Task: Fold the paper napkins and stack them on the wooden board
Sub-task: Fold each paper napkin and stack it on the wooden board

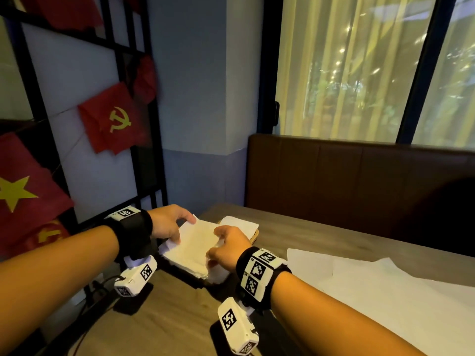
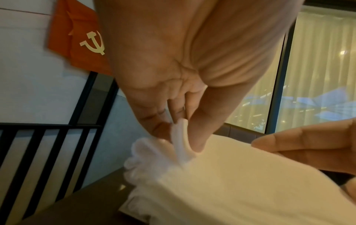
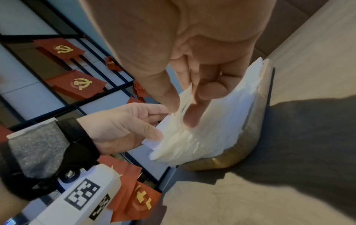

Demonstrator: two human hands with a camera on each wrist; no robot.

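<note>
Napkins (image 1: 190,249) sit as a thick white stack at the left end of the table (image 1: 295,235), and both of your hands are on that stack. Your left hand (image 1: 167,222) pinches a raised flap of the top sheet at the stack's far-left corner, thumb against fingers. Your right hand (image 1: 228,246) pinches the sheet edges at the stack's near-right corner, thumb and forefinger narrow on the paper.

Just beyond the stack, touching or nearly touching it, lies the wooden board (image 1: 254,233) with a few white napkins (image 1: 237,222) already on it, so some stacking looks done. Judging by the thickness of the stack, most of the work is left. The step in hand looks like peeling one sheet free; whether it is folded yet you cannot tell.

The stack lies flat, its long axis running from near-right to far-left, away from you. Loose paper sheets (image 1: 385,286) lie well to the right of the stack.
</note>
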